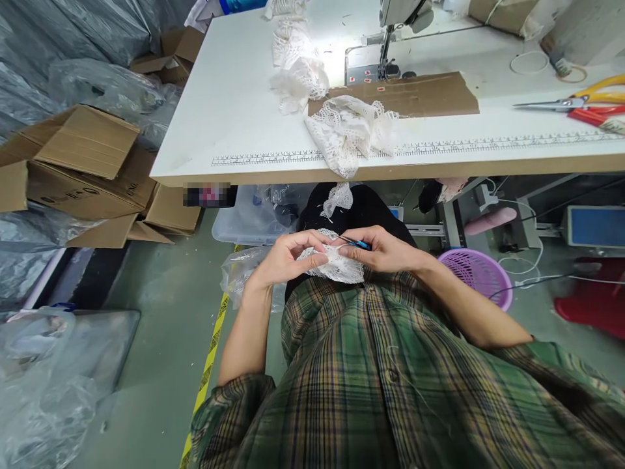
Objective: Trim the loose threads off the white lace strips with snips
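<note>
White lace fabric (342, 267) lies over my lap, held between both hands. My left hand (293, 257) pinches its left side between thumb and fingers. At its right side, my right hand (378, 251) is closed round a small blue-and-black tool (360, 244), whose thin tip points left over the lace; the thumb also presses on the fabric. A lace end (338, 198) rests on my dark trousers beyond my hands. More white lace (344, 127) is bunched on the table's front part, and a further heap (300, 75) trails back from it.
The white table (234, 117) has a printed ruler along its front edge. A sewing machine (385, 52) stands at the back, with brown cardboard (434, 94) before it. Scissors (581, 103) lie at right. Open cartons (83, 169) are at left, a purple basket (476, 277) below right.
</note>
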Demonstrator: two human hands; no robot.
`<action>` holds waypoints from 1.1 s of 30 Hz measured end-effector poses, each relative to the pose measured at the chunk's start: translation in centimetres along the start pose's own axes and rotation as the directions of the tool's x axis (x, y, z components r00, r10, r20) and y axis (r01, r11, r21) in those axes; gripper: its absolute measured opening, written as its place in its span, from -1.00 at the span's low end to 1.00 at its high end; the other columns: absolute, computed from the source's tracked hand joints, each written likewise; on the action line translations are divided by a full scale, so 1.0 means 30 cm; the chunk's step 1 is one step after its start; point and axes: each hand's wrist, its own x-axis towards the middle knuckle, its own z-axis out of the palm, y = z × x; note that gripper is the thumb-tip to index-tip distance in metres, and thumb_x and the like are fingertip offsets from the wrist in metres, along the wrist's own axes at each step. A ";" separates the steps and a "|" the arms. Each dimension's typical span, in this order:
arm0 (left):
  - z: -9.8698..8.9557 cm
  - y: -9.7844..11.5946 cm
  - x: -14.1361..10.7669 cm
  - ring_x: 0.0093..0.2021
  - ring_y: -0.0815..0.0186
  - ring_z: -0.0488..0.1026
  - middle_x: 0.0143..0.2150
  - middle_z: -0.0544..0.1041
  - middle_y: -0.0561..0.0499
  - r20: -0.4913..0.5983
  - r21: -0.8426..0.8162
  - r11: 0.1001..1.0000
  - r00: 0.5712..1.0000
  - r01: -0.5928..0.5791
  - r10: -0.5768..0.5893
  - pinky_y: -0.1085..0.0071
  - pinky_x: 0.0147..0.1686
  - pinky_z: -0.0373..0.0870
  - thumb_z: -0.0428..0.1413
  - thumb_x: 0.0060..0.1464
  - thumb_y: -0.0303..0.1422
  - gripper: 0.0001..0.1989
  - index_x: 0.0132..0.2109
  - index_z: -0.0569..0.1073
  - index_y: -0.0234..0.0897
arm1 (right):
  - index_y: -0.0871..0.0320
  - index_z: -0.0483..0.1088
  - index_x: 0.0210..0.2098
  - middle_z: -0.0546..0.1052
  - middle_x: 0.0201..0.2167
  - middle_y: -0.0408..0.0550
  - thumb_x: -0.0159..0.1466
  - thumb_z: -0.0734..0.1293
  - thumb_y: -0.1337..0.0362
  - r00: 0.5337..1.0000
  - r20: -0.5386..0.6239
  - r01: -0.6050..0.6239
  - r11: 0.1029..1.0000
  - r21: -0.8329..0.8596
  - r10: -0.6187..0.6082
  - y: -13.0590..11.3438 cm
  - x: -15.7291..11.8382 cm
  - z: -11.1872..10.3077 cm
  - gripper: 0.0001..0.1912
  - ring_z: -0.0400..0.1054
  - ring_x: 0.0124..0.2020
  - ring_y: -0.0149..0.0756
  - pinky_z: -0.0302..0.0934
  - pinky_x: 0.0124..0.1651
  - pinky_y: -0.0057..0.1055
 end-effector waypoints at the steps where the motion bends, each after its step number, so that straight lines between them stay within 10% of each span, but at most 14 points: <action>1: 0.003 -0.006 0.001 -0.19 0.25 0.56 -0.19 0.63 -0.11 -0.037 -0.023 0.999 0.999 0.033 -0.034 0.34 -0.21 0.49 0.35 0.02 -0.22 -0.77 -0.35 0.55 -0.30 | 0.22 0.50 -0.15 0.50 -0.32 -0.10 0.37 0.30 0.10 1.000 -0.017 0.000 1.000 0.001 0.000 0.001 0.000 0.003 -0.70 0.26 -0.36 -0.40 0.18 -0.29 -0.45; 9: 0.017 -0.022 0.009 -0.50 0.43 0.39 -0.45 0.54 0.02 -0.299 -0.083 0.980 0.933 0.183 -0.199 0.51 -0.52 0.30 0.44 -0.22 -0.11 -0.61 -0.44 0.53 -0.32 | 0.11 0.28 -0.15 0.41 -0.35 -0.18 0.22 0.47 0.14 0.984 -0.173 0.053 0.996 0.068 -0.040 0.028 0.001 0.027 -0.65 0.23 -0.39 -0.43 0.16 -0.36 -0.48; 23: 0.012 -0.008 -0.010 -0.18 0.20 0.62 -0.18 0.69 -0.15 -0.312 -0.065 0.993 0.944 0.095 -0.111 0.31 -0.17 0.55 0.39 -0.07 -0.25 -0.78 -0.33 0.62 -0.30 | 0.16 0.36 -0.26 0.42 -0.44 -0.17 0.30 0.40 0.12 0.970 -0.245 -0.001 1.000 0.018 0.005 0.045 0.007 0.015 -0.76 0.22 -0.44 -0.42 0.15 -0.38 -0.47; 33: 0.038 -0.010 0.006 -0.34 0.31 0.58 -0.31 0.65 -0.04 -0.427 -0.021 0.998 0.902 0.057 -0.061 0.37 -0.29 0.54 0.42 -0.14 -0.19 -0.68 -0.42 0.50 -0.28 | 0.12 0.34 -0.30 0.45 -0.38 -0.11 0.31 0.37 0.16 0.965 -0.258 0.046 0.999 0.014 -0.041 0.039 0.000 0.018 -0.82 0.29 -0.32 -0.33 0.24 -0.23 -0.37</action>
